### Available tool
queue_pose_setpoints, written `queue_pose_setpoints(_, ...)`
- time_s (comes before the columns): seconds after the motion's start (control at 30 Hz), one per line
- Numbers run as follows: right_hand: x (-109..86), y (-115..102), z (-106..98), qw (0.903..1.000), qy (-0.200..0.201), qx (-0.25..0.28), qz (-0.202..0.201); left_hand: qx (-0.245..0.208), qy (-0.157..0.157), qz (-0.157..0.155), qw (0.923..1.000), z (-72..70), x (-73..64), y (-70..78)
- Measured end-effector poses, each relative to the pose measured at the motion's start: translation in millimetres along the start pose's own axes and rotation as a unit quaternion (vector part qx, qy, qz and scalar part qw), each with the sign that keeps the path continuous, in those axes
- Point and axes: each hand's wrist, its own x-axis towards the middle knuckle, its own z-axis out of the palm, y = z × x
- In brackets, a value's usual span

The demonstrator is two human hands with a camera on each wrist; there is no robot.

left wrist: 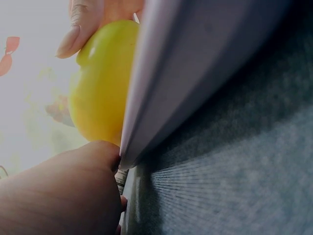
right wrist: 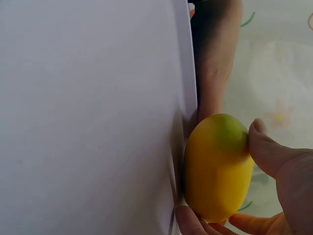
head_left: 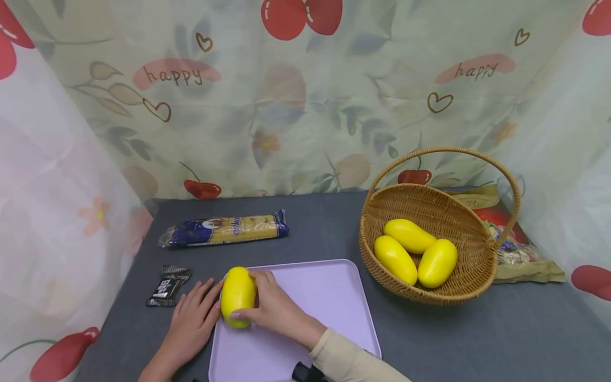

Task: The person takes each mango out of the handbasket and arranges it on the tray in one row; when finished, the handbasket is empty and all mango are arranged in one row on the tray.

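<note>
Presently the mango (head_left: pixel 237 298) is held at the far left corner of the tray (head_left: pixel 321 312), its long axis along the left edge, gripped from its right by the right hand (head_left: pixel 279 307), thumb and fingers parted to its width, the left hand (head_left: pixel 192 320), fingers nearly straight, being placed just beside.

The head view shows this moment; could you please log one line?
right hand: grips yellow fruit | left hand: at tray edge | basket: three yellow fruits
</note>
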Motion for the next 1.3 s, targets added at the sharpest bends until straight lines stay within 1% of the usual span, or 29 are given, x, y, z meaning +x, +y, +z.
queue_pose_setpoints(0.2,-0.4,-1,0,0.9999,0.0,0.005,0.01,0.0,0.001,-0.002,1.0,-0.8,-0.9,0.6)
queue_pose_setpoints(0.47,1.1,-1,1,1.0,0.002,0.004,0.006,-0.004,-0.01,-0.01,0.9999,-0.9,1.2,0.0)
queue_pose_setpoints(0.8,-0.5,-1,0,0.9999,0.004,-0.009,0.004,-0.002,-0.009,-0.01,0.9999,-0.3,1.2,-0.4)
queue_pose_setpoints(0.9,-4.7,-3,-5,0.9998,0.002,-0.02,0.007,-0.002,-0.008,-0.009,0.9999,0.3,2.0,-0.3)
queue_pose_setpoints(1.0,-14.2,-11,-19,0.9993,-0.009,-0.037,0.005,0.002,-0.006,-0.006,1.0,0.8,2.1,-1.0)
queue_pose_setpoints(1.07,-24.6,-20,-35,0.9985,-0.018,-0.052,0.0,0.006,-0.004,-0.004,1.0,1.2,2.0,-1.8)
queue_pose_setpoints(1.13,-38.1,-31,-56,0.9974,-0.02,-0.066,-0.022,0.007,-0.003,-0.002,1.0,1.3,1.8,-2.5)
queue_pose_setpoints(1.2,-54.3,-43,-80,0.9952,-0.012,-0.084,-0.049,0.008,-0.004,-0.001,1.0,1.4,1.8,-3.0)
queue_pose_setpoints(1.3,-78.6,-57,-123,0.987,0.024,-0.131,-0.091,0.006,-0.008,-0.001,1.0,1.2,1.9,-3.3)
